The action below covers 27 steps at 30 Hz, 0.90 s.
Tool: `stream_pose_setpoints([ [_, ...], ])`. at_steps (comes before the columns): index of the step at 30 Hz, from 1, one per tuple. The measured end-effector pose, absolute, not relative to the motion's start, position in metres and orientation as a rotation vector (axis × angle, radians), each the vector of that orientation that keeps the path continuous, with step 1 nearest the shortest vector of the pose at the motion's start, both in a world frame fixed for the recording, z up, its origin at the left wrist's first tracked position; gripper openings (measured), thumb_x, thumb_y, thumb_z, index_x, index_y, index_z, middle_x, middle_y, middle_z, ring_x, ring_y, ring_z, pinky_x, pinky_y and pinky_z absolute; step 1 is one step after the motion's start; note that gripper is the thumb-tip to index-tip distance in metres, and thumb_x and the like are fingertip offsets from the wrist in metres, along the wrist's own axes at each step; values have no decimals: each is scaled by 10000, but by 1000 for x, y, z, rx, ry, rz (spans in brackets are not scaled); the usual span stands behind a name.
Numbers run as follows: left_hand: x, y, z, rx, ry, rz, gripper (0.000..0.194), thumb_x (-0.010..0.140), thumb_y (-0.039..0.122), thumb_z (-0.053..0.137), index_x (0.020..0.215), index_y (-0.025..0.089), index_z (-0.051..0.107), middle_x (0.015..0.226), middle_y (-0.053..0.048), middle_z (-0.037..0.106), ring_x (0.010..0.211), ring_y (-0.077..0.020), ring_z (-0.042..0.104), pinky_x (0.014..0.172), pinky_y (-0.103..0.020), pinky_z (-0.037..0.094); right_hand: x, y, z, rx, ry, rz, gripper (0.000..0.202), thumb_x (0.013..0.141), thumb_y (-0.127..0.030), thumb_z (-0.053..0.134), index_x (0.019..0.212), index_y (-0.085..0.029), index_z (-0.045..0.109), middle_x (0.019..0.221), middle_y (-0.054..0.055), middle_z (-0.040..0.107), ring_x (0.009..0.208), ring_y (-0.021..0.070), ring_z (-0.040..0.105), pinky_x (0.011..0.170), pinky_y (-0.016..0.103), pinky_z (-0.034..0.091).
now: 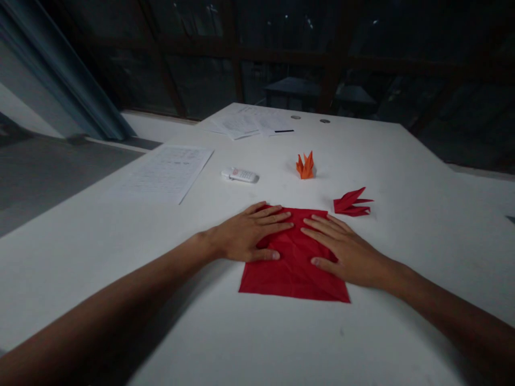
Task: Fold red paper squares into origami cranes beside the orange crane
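Note:
A creased red sheet of paper (295, 273) lies unfolded on the white table (201, 332) in front of me. My left hand (251, 233) rests flat on its left part, fingers spread and pointing right. On the right part lies my right hand (341, 246), palm down with the fingers apart. Both hands cover some of the sheet's side edges. Just beyond my right hand is a folded red paper figure (349, 205), lying on its side. An orange folded paper figure (306, 166) stands farther back.
A white remote-like device (240, 175) lies left of the orange figure. Printed sheets (161, 171) are at the left, with more papers (245, 122) at the back beside a dark strip (284, 131). Two small round discs (324, 121) sit near the far edge.

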<state>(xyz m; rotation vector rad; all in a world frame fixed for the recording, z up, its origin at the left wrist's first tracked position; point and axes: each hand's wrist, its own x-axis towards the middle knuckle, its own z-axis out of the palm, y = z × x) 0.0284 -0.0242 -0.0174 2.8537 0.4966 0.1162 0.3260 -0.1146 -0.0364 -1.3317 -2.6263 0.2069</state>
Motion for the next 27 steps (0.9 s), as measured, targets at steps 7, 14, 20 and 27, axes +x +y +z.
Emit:
stream_pose_setpoints([
  [7, 20, -11, -15, 2817, 658, 440, 552, 969, 390, 536, 1493, 251, 429, 1594, -80, 405, 1488, -290, 325, 1207, -495, 269, 324, -117, -34, -1406, -2553, 161, 619, 973, -495, 531, 1538, -277, 405, 1611, 49, 395, 1506, 291, 303, 1236, 565, 241],
  [14, 30, -21, -7, 2783, 454, 476, 405, 888, 277, 572, 1290, 226, 592, 1391, -97, 601, 1275, -295, 521, 1097, -476, 374, 321, -116, -35, -1429, -2449, 149, 572, 981, -478, 524, 1501, -247, 459, 1587, 81, 434, 1487, 300, 341, 1209, 583, 290],
  [20, 25, -16, -7, 2672, 436, 534, 579, 747, 97, 513, 1313, 219, 541, 1338, -95, 609, 1226, -289, 529, 1083, -485, 391, 325, -110, -38, -1318, -2205, 186, 347, 998, -218, 460, 1312, -240, 605, 1399, 88, 626, 1347, 265, 524, 1152, 569, 384],
  [27, 16, -12, -9, 2549, 478, 645, 611, 685, 15, 445, 1242, 229, 578, 1282, -77, 624, 1212, -268, 528, 1061, -480, 421, 350, -100, -37, -1024, -2286, 334, 570, 813, 60, 390, 1194, -274, 651, 1277, 33, 693, 1288, 220, 556, 1097, 522, 442],
])
